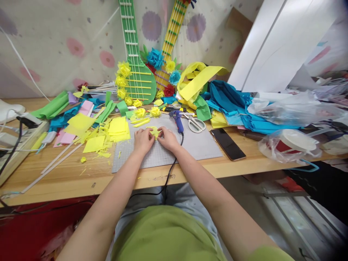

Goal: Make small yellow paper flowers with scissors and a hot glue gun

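Observation:
Over the grey cutting mat [201, 148], my left hand [143, 140] and my right hand [166, 138] pinch a small yellow paper flower [154, 131] from its two sides. Fingertips of both hands cover its edges. Just behind them lie yellow paper strips [141, 122] and finished-looking yellow paper roses [140, 112]. A blue glue gun [177, 121] rests right of my right hand, its black cord running down under that forearm. White-handled scissors [197, 125] lie beside it. Left of my left hand sits a stack of yellow paper squares [119, 129].
Green [140, 81] and yellow [170, 40] paper instruments lean on the back wall. A black phone [227, 144] lies right of the mat. Blue crepe paper [231, 101] and a plastic-wrapped cup [292, 143] are further right. Thin sticks [51, 166] and a power strip [24, 127] are left.

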Available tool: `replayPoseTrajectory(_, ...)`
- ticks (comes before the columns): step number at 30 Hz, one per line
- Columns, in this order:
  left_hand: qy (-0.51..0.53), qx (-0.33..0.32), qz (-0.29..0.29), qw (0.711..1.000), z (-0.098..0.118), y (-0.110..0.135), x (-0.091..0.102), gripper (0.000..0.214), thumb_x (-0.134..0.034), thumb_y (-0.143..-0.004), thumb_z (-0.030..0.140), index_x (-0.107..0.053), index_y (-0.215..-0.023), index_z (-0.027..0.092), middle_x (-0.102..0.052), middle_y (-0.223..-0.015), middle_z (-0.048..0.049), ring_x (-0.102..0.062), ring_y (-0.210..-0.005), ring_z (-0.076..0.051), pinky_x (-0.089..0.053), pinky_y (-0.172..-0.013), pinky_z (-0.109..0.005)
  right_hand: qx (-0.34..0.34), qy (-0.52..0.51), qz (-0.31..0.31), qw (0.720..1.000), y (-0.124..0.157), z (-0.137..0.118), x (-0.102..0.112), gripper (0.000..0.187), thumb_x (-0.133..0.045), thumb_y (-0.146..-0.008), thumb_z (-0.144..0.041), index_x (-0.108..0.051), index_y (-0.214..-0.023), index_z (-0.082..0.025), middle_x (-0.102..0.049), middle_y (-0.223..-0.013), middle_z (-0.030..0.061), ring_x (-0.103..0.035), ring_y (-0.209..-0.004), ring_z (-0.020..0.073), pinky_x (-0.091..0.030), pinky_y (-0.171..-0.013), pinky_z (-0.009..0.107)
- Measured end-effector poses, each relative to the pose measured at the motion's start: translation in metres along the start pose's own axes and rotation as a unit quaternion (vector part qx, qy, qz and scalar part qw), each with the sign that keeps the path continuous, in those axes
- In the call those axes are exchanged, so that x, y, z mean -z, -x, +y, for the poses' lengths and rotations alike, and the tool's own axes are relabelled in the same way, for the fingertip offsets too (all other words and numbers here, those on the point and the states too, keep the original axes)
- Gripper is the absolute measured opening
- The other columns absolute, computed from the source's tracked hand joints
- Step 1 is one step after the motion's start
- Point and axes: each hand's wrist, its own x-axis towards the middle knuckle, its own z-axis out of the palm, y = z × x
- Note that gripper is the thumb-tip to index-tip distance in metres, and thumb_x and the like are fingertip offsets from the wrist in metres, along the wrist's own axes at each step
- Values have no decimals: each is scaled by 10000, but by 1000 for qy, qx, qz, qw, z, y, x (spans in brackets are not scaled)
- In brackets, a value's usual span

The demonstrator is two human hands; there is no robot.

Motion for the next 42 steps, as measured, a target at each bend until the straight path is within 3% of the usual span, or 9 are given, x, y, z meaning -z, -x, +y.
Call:
replayPoseTrajectory(6, -7, 2, 3, 1000, -2, 0, -1, 208, -565, -744, 234, -561, -951, 215, -670, -779, -10, -506, -922, -235, -308, -830, -377, 1, -7, -2, 1000, -1, 3, -3, 321, -543, -723, -163, -514, -1040, -204, -649, -833, -6, -524, -866, 169, -380, -787, 289)
replayPoseTrajectory(12, -32, -15, -8, 999, -2, 0, -2, 51, -549, -756, 258, -576, -753, 215, -655, -789, -32, -500, -906, -236, -306, -796, -377, 0, -6, 1, 1000, -1, 2, -3, 309, -542, -733, -171, -518, -1040, -199, -653, -835, 2, -521, -874, 180, -380, -792, 299)
replayPoseTrajectory(29, -78, -5, 2, 997, -2, 4, -2, 190, -556, -748, 387, -646, -813, 232, -622, -930, -70, -449, -1007, -277, -308, -847, -415, -3, 11, -9, 1000, -2, 2, -4, 291, -567, -752, -168, -521, -1037, -204, -653, -867, 7, -528, -881, 179, -381, -800, 307)
replayPoseTrajectory(34, -71, 5, -2, 997, -5, 2, -3, 149, -534, -732, 262, -653, -819, 241, -618, -967, -69, -440, -1031, -284, -305, -858, -425, -2, 14, -11, 1000, -2, 1, -2, 299, -555, -741, -148, -522, -1032, -209, -647, -861, 3, -530, -872, 175, -380, -804, 308)
replayPoseTrajectory(42, -71, -5, -12, 997, -7, 3, -1, 270, -465, -709, 126, -661, -847, 252, -624, -963, -56, -442, -1034, -266, -299, -881, -422, -7, 19, -17, 1000, -2, -1, -1, 293, -548, -749, -142, -520, -1034, -203, -649, -868, 1, -521, -871, 172, -379, -807, 298)
